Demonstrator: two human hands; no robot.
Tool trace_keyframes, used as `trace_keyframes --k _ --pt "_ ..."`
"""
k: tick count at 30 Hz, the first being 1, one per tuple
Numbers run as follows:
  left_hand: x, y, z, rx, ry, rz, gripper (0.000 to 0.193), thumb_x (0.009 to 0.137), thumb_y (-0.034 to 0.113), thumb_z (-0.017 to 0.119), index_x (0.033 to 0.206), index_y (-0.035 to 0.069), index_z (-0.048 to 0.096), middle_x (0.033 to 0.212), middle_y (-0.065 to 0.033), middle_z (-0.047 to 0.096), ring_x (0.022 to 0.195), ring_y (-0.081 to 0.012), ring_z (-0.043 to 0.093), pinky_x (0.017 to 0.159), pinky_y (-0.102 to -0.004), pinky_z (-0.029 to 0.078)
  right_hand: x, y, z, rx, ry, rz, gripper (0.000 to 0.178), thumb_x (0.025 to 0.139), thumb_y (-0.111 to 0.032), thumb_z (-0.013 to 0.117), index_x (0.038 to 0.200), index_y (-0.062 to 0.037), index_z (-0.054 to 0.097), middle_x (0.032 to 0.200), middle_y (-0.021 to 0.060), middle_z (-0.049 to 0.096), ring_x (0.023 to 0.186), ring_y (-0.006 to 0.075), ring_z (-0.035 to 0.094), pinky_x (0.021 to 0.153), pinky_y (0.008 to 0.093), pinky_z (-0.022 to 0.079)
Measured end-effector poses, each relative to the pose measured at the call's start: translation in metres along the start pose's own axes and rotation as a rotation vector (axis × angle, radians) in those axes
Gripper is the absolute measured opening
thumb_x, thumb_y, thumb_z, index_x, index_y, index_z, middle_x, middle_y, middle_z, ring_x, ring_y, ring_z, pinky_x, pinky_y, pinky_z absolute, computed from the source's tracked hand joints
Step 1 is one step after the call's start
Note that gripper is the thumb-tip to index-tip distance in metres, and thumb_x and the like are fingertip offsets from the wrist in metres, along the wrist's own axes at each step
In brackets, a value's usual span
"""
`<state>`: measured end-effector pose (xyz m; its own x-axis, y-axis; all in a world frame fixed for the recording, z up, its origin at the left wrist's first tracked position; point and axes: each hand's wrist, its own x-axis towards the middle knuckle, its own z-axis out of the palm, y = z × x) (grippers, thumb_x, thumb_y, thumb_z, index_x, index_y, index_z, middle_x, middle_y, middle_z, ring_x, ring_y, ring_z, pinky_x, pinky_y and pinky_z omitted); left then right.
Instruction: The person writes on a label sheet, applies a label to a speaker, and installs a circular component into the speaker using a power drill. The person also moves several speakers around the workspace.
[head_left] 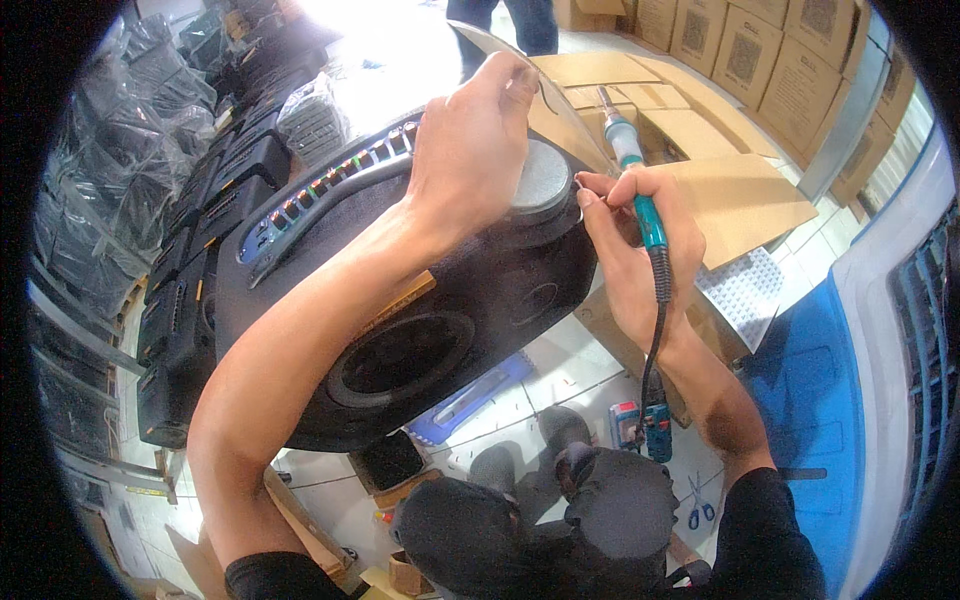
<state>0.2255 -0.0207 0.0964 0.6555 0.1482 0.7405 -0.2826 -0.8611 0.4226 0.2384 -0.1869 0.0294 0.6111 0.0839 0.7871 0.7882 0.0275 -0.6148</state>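
Observation:
A large black portable speaker lies in front of me, its knobbed control panel toward the far left. On its right end rests a round grey speaker magnet. Above it, my left hand is closed, fingertips pinched at the top; what they hold is hidden, though a thin dark wire shows beside them. My right hand grips a teal soldering iron, its metal tip pointing up and away. Thumb and index finger pinch together near the magnet, around something too small to name.
Opened cardboard lies at right, with stacked cartons behind. Rows of black speakers and plastic-wrapped goods line the left. Below are a teal power tool, blue-handled scissors and a blue plastic surface.

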Motion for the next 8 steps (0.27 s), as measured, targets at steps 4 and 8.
trace_keyframes --k 4,8 --pt "-0.0026 0.0022 0.001 0.028 0.012 0.008 0.031 0.104 0.03 0.049 0.106 0.004 0.065 0.071 -0.0114 0.067 0.067 -0.0233 0.067 0.065 -0.036 0.05 0.0041 0.0013 0.001 -0.034 -0.002 -0.123 0.018 0.084 0.0 0.072 0.088 -0.0038 0.056 0.078 0.011 0.066 0.077 0.0231 0.073 0.066 0.0312 0.054" --pt "-0.0019 0.0052 0.0022 0.043 -0.002 -0.025 0.033 0.104 0.032 0.048 0.107 0.004 0.065 0.073 -0.0125 0.069 0.068 -0.0262 0.068 0.066 -0.039 0.05 0.0022 -0.0065 -0.0084 -0.247 -0.141 -0.149 0.018 0.088 -0.001 0.072 0.098 -0.0034 0.058 0.1 0.0154 0.072 0.091 0.0176 0.071 0.072 0.0194 0.052"
